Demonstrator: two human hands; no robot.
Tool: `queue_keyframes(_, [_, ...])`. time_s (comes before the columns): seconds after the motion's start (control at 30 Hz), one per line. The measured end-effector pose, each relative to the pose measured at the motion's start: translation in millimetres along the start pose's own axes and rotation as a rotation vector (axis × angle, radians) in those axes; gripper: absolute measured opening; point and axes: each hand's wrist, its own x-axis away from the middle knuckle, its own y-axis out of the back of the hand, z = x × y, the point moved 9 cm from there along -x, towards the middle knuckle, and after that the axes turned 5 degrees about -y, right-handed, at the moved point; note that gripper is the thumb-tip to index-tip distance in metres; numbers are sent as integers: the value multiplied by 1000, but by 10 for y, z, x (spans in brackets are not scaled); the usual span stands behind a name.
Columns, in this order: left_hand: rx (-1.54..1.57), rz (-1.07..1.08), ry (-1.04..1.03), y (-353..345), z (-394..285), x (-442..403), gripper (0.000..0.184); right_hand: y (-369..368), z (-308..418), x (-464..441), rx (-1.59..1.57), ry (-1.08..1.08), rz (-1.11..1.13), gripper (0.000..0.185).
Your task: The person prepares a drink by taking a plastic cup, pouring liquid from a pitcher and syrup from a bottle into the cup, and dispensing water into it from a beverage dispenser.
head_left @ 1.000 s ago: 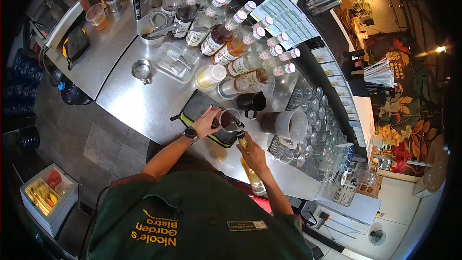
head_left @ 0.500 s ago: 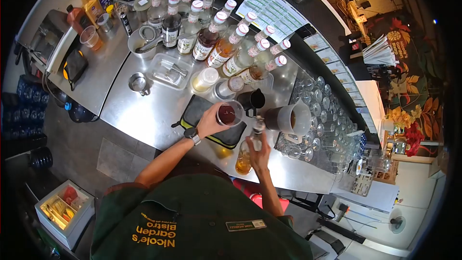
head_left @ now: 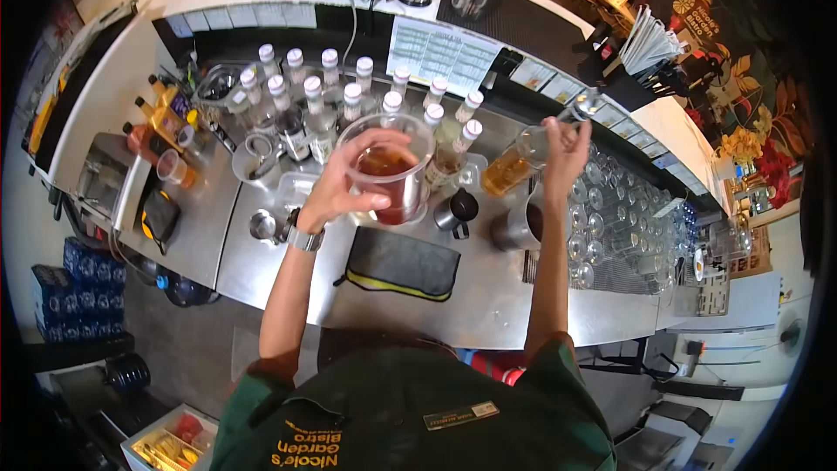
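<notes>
Raised over the counter, my left hand (head_left: 336, 187) wraps round a clear plastic cup (head_left: 403, 196) with dark red-brown liquid in it. Out to the right, my right hand (head_left: 567, 150) grips a glass bottle (head_left: 513, 167) by its neck; the bottle is tilted, its spout up and to the right, with amber liquid in its lower part. Below the cup a grey folded cloth or pouch (head_left: 403, 263) with a yellow-green edge lies on the steel counter. A dark metal pitcher (head_left: 456, 212) stands between cup and bottle, and a larger jug (head_left: 516, 228) is below the bottle.
Several syrup bottles (head_left: 320, 126) stand behind the cup. Upturned glasses (head_left: 610, 222) cover a mat at the right. A metal jigger (head_left: 262, 225) and a steel bowl (head_left: 255, 160) are at the left, with a cup of orange liquid (head_left: 177, 171) farther left.
My left hand has lifted the cup up and away from the cloth. The bottle has moved from near my body to the far right in my right hand. The view has shifted.
</notes>
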Motion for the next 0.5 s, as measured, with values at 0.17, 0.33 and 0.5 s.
queue_keyframes(0.17, [-104,-95,64,181,380,354,87,-225,-921,-142,137,-72,15,45])
queue_keyframes(0.33, [-57,-109,235,-21,806,739,80,-422,-1436,-20,149,-77,5,50])
queue_keyframes(0.5, [-103,-130,385,-189,1283,1072,76,-457,-1914,99,74,-93,-27,52])
